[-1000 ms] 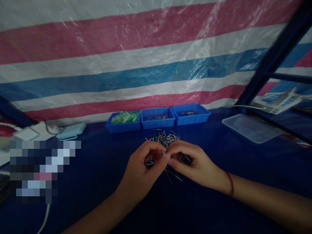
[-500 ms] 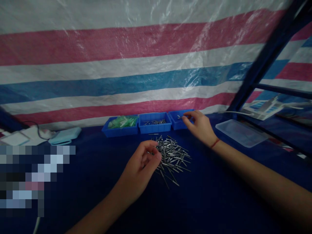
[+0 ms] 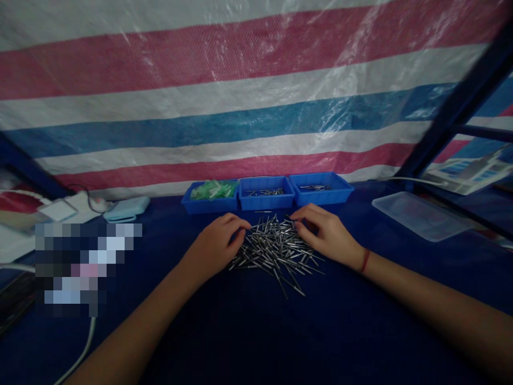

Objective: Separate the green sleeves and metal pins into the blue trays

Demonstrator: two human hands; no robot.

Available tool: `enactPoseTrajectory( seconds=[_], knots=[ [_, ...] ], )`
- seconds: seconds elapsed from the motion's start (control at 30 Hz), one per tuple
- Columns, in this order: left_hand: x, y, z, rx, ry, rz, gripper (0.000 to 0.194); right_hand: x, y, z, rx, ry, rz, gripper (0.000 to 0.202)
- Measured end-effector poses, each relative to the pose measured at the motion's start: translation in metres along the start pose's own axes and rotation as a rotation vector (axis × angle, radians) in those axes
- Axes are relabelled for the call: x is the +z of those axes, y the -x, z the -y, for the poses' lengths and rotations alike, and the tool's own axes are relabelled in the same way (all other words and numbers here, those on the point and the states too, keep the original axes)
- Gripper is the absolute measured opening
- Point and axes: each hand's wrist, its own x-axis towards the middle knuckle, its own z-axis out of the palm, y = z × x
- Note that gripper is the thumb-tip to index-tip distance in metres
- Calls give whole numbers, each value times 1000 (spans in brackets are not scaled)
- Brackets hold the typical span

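A loose heap of thin metal blind rivets (image 3: 276,243) lies on the dark blue table. My left hand (image 3: 222,240) rests at the heap's left edge, fingers curled and thumb close to the index finger; whatever is between them is hidden. Over the heap's upper right side, my right hand (image 3: 331,235) pinches with thumb and index finger at a dark rivet end. Behind the heap stand three blue bins: the left bin (image 3: 210,206) holds green plastic pieces (image 3: 214,190), while the middle bin (image 3: 266,201) and the right bin (image 3: 326,198) contain rivets.
A single rivet (image 3: 263,212) lies between heap and middle bin. To the right is a clear plastic lid (image 3: 420,216). A light blue case (image 3: 126,208) and a white charger (image 3: 58,210) sit at left, near a white cable (image 3: 90,337). Striped sheeting (image 3: 240,123) hangs behind.
My right hand has come back from the right bin to the heap. My left hand has shifted slightly left and up, its thumb and index closer together. The view has shifted slightly.
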Motion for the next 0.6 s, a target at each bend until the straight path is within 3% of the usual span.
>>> enactPoseTrajectory(
  seconds=[0.17, 0.43, 0.6],
  knots=[
    [7, 0, 12, 29, -77, 143, 23, 0, 2, 5, -31, -83, 68, 17],
    [1, -2, 8, -16, -56, 272, 15, 0, 3, 5, -81, -100, 82, 16],
    [-13, -3, 16, 14, -76, 215, 22, -1, 3, 9, -93, -125, 77, 16]
  ],
)
